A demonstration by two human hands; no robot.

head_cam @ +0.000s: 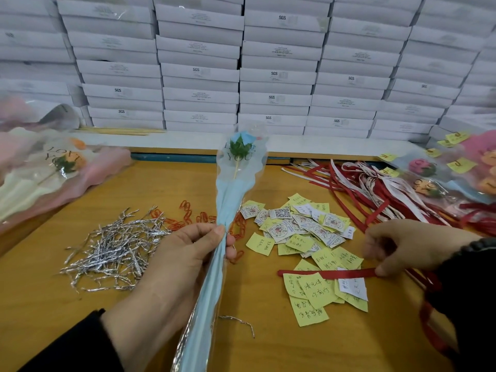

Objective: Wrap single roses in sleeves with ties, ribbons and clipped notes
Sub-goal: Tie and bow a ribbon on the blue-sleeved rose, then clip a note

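My left hand [182,253] grips a light-blue sleeve [230,194] at its narrow neck and holds it upright over the table. A blue rose [241,142] with green leaves sits in the sleeve's clear top. My right hand [402,245] pinches one end of a red ribbon [327,273] that lies across yellow notes [314,291]. A heap of silver twist ties [115,251] lies to the left of my left hand. Red paper clips [193,216] are scattered behind it.
Wrapped roses in pink sleeves [61,167] lie at the far left. More wrapped roses with clipped notes [440,173] lie at the far right beside a tangle of red and white ribbons [375,189]. White boxes [268,76] are stacked behind the wooden table [40,296].
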